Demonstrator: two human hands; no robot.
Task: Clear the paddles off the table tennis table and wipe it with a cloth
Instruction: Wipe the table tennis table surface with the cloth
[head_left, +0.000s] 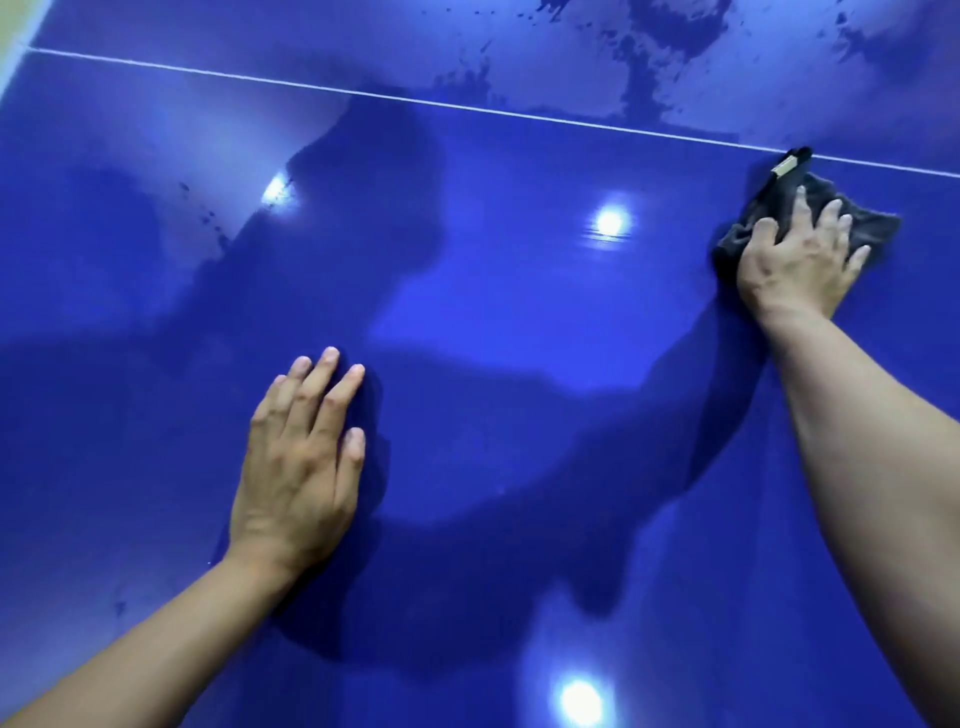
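Nearest the camera, the left hand (298, 462) lies flat on the blue counter (519, 322), well to the near side of the white line (467, 106). Its fingers (332, 387) are straight and close together, holding nothing. It seems to be there as a prop, taking the person's weight as they lean out over the surface. Farther out, the right hand (795, 265) presses down on the dark grey cloth (763, 202). Its fingers (802, 208) are spread apart over the fabric rather than curled round it, probably so that a wide patch of cloth stays flat against the counter. The cloth sits bunched just on the near side of the white line, and its tagged corner (787, 167) reaches the line itself. The right arm is stretched nearly to full reach, which fits a wiping pass along that line. No paddle shows on either side of the line, so the clearing step looks done and wiping is the step in hand. Beyond the white line, dull patches and dark blotches (649, 62) mark the surface, so that far part likely needs the next passes, which would mean leaning farther or moving round.
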